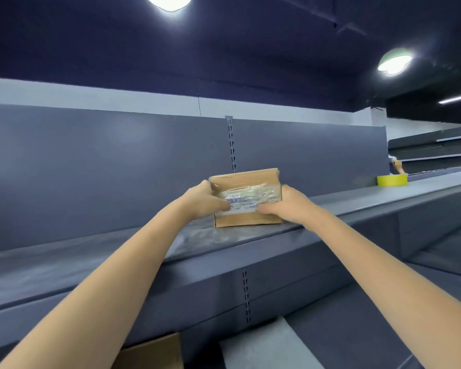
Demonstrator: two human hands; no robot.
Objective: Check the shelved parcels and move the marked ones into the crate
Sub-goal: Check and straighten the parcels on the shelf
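Observation:
A small brown cardboard parcel [246, 182] with clear tape and a white label across its front stands on the grey top shelf [133, 249], near its front edge. My left hand [206, 199] grips the parcel's left side, thumb on the front face. My right hand [285, 206] grips its right side, fingers curled over the taped label. The parcel's base rests on the shelf. No crate is in sight.
A yellow roll of tape [391, 180] lies further right on the same shelf. On the shelf below lie a brown cardboard box [157, 352] and a grey parcel [266, 342]. The grey back panel [91, 169] rises behind the parcel.

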